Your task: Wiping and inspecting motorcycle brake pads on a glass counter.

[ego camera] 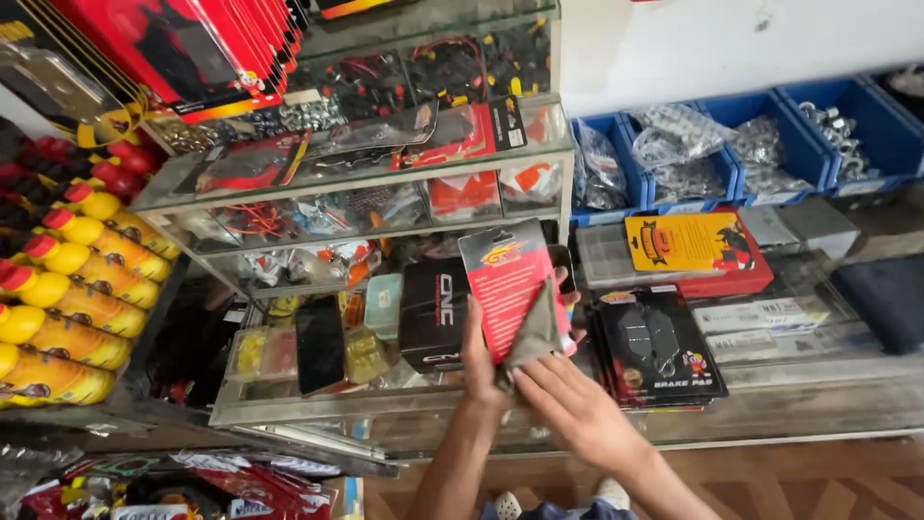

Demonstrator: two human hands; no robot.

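At frame centre, the left hand (478, 361) pinches a red flat packet (510, 287) by its lower edge, above the glass counter (770, 404). Its long axis runs near upright, the top leaning slightly left. The right hand (575, 404) presses a grey cloth (539, 332) against the packet's lower right face.

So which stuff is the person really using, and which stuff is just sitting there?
Being used:
- red flat packet, held up by the left hand
- grey cloth, pressed on the packet by the right hand

Just lying about:
- black packet and yellow packet on the glass counter
- yellow bottles
- blue bins of metal parts
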